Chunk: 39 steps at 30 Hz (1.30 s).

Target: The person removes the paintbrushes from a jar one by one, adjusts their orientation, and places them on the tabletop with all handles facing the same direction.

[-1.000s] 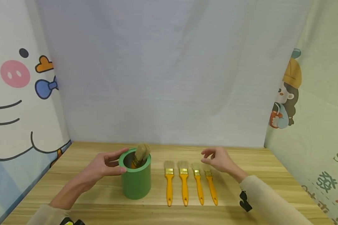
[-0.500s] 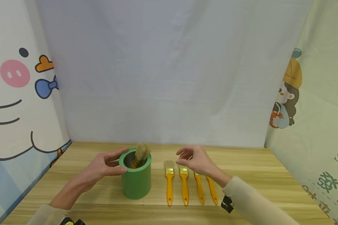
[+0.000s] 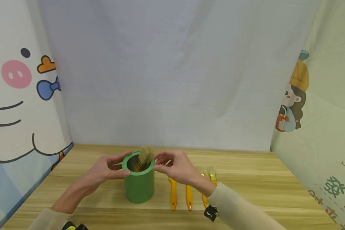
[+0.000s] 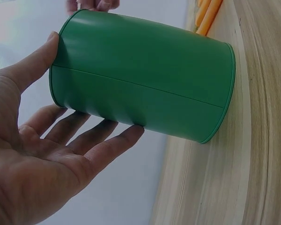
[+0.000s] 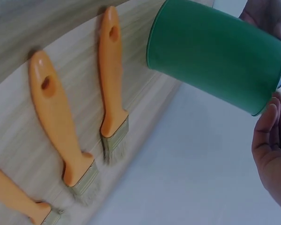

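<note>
A green cylindrical can (image 3: 139, 188) stands upright on the wooden table. Bristles of at least one paintbrush (image 3: 145, 156) stick up past its rim, leaning right; the handle end is hidden inside. My left hand (image 3: 107, 167) holds the can from the left, thumb at the rim and fingers along the side. At the opposite side of the rim is my right hand (image 3: 176, 164), with fingers loosely bent and nothing visible between them. In the right wrist view its fingertips (image 5: 274, 105) lie at the rim's edge; whether they touch it I cannot tell.
Several paintbrushes with orange handles lie in a row right of the can, including one brush (image 3: 173, 195) nearest it and another brush (image 3: 189, 198). My right hand and forearm partly cover them. A white cloth (image 3: 172, 80) hangs behind the table (image 3: 247, 179), with printed cloths at both sides.
My right hand has moved left, passing over the row of brushes to the can's rim. The left hand and the can have stayed in place.
</note>
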Each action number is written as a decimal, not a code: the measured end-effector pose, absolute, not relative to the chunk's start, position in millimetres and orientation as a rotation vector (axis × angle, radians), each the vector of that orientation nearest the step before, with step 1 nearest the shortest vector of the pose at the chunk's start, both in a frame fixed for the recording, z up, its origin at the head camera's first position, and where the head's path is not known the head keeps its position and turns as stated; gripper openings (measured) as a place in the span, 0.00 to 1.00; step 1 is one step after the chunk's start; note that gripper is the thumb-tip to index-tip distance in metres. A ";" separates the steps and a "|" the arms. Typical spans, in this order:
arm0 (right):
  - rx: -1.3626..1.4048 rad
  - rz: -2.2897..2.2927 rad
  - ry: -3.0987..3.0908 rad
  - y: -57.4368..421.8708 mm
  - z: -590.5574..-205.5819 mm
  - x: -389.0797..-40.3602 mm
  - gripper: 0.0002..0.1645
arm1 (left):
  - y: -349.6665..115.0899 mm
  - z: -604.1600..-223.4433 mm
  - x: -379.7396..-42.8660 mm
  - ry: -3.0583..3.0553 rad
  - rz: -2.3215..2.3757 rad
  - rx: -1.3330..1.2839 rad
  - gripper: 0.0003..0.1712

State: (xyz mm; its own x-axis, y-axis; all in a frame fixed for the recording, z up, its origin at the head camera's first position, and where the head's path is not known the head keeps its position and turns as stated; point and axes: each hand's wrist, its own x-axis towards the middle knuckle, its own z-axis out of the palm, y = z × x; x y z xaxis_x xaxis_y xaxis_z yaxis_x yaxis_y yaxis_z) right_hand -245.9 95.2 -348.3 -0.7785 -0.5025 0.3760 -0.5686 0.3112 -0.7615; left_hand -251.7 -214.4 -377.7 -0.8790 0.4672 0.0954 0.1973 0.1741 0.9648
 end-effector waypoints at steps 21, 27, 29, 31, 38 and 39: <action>0.901 1.332 -2.506 56.4 -341.2 -253.1 0.26 | -215.0 -377.9 -252.3 2.212 1.770 0.678 0.46; 0.932 1.302 -2.501 49.9 -342.1 -260.2 0.26 | -214.9 -378.8 -252.9 2.204 1.775 0.671 0.46; 0.957 1.267 -2.501 47.7 -341.9 -261.7 0.26 | -214.8 -378.8 -253.0 2.199 1.777 0.665 0.46; 0.985 1.218 -2.501 45.5 -341.3 -262.3 0.27 | -214.6 -378.7 -252.8 2.195 1.775 0.662 0.46; 1.023 1.091 -2.472 39.1 -341.8 -265.4 0.27 | -214.1 -376.7 -251.5 2.198 1.764 0.648 0.47; 1.021 1.099 -2.467 38.6 -342.0 -265.8 0.26 | -213.9 -376.4 -251.4 2.198 1.763 0.646 0.47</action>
State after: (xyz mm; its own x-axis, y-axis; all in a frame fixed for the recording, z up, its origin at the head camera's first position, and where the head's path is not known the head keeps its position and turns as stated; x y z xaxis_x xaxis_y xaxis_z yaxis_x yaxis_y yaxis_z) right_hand -265.8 38.6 -342.0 -0.7217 -0.4987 0.4801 -0.6904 0.4687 -0.5510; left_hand -251.4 -213.9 -376.4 -0.8705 0.4855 0.0801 0.1836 0.1693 0.9683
